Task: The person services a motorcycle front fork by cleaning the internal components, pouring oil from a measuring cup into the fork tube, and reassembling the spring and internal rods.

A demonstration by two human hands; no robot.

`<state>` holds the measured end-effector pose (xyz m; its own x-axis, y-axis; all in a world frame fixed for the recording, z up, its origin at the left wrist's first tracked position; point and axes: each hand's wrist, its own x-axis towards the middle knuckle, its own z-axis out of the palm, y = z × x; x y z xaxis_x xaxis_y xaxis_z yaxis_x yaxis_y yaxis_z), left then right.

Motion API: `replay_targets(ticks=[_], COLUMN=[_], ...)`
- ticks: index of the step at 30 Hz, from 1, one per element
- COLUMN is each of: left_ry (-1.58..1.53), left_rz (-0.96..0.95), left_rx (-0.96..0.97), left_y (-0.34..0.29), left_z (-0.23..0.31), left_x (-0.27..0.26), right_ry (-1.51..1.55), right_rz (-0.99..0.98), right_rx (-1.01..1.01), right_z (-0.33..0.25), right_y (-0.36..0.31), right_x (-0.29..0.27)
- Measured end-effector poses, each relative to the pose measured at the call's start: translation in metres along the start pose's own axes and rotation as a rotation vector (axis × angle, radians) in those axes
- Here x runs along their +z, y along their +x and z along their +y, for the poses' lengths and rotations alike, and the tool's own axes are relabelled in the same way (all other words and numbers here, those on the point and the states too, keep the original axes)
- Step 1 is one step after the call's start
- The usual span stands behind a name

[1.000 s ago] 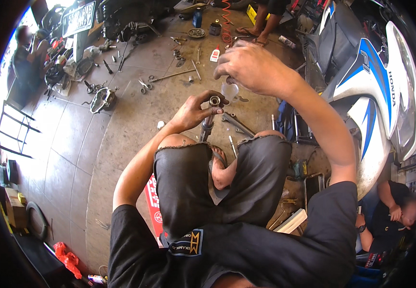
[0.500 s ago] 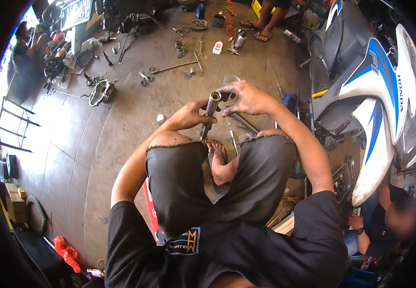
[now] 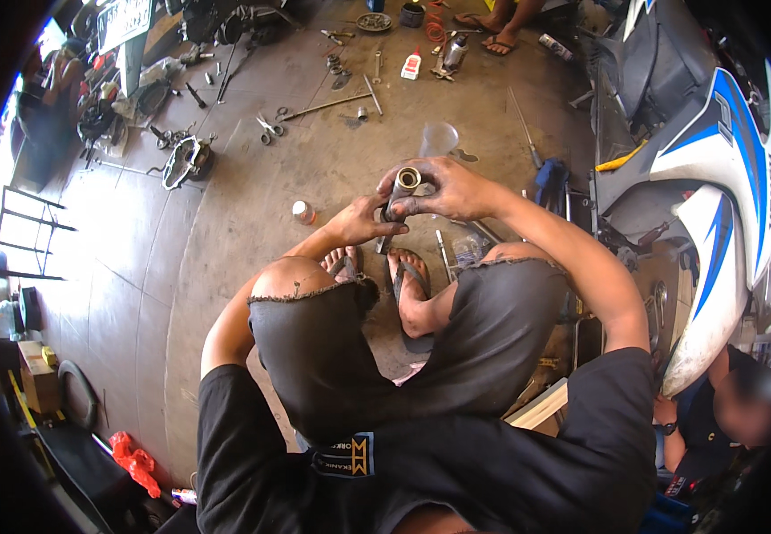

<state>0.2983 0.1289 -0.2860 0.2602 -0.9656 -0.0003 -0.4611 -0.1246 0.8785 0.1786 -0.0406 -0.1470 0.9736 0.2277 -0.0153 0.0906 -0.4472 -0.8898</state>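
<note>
A grey metal fork tube (image 3: 408, 179) stands nearly upright between my knees, its round open end with a brassy inner ring facing up. Around its upper part, just under the rim, my right hand (image 3: 454, 189) is closed, fingers on the far side and thumb in front. Lower down, my left hand (image 3: 356, 221) grips the tube from the left, thumb and fingers pressed to it. The tube's lower end shows only in part above my sandalled feet (image 3: 410, 271). Dark grime marks the fingers of both hands.
A clear plastic cup (image 3: 439, 139) and a small capped bottle (image 3: 303, 212) stand close by. Farther off lie scissors (image 3: 270, 130), a long-handled bar (image 3: 325, 114), a red-and-white bottle (image 3: 411, 66) and an engine casing (image 3: 188, 162). At right stands a white-and-blue motorcycle (image 3: 714, 240), with a person crouching below it.
My right hand has closed on the tube's upper end, where before its fingers were spread beside it. The tube is more upright. My left knee has shifted left, uncovering my left foot.
</note>
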Motion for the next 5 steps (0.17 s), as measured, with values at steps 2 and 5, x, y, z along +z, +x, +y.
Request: replay_targets(ticks=[2,5], left_ry=[-0.098,-0.145], left_rz=[0.045,0.046], left_rx=[0.029,0.081], left_y=[0.001,0.012], left_z=[-0.010,-0.018], left_x=[0.010,0.020], right_ry=[0.084,0.142], right_rz=[-0.013,-0.070], right_rx=[0.039,0.015], right_z=[0.001,0.019], right_y=[0.004,0.006], right_x=[0.005,0.005])
